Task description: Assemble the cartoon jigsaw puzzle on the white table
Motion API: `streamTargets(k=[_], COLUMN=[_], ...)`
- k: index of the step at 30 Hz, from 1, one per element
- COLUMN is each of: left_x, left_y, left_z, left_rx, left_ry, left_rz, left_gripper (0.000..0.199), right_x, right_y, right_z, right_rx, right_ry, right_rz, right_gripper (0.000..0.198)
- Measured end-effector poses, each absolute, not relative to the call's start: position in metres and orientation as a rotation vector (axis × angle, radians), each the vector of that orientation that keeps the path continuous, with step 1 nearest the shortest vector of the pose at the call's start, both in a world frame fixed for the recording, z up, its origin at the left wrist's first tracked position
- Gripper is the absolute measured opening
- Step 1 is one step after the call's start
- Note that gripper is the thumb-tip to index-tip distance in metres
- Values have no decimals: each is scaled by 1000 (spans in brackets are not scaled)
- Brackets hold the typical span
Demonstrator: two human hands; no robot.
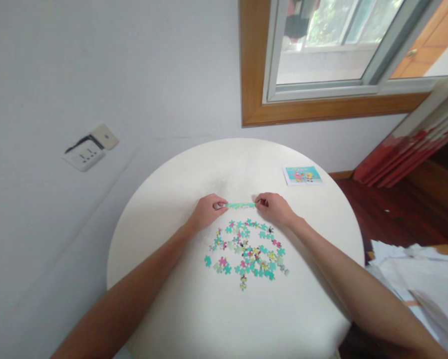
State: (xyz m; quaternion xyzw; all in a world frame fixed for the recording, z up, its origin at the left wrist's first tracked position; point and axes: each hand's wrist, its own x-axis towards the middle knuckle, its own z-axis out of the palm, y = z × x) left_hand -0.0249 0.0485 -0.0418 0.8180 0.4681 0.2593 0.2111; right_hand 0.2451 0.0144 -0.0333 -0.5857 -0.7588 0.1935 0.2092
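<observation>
A narrow strip of joined jigsaw puzzle pieces (241, 205), teal and pale green, lies across the white round table (164, 199). My left hand (209, 212) pinches the strip's left end between thumb and fingers. At its right end my right hand (274, 207) has thumb and fingertips closed on it. Nearer to me is a scattered heap of loose puzzle pieces (252, 254), in teal, pink, yellow and pale green. Some of these overlap, and one small piece (243, 282) sits apart at the front.
A picture card (303, 175) with cartoon figures lies at the table's back right. Behind are a wall with a socket (85, 154) and a wood-framed window (254, 107). Right of the table are a red and cream curtain (388, 154) and a stack of papers (422, 279).
</observation>
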Motion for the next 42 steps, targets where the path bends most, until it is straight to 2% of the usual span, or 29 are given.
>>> streamTargets(k=[42], left_x=[-25], left_y=[50], left_z=[-43], left_rx=[2287], left_ry=[1288], left_rz=[713], left_gripper=[19], right_x=[249], right_y=[17], right_z=[-32], right_rx=[-1579], right_ry=[-2108], right_rz=[579], right_gripper=[21])
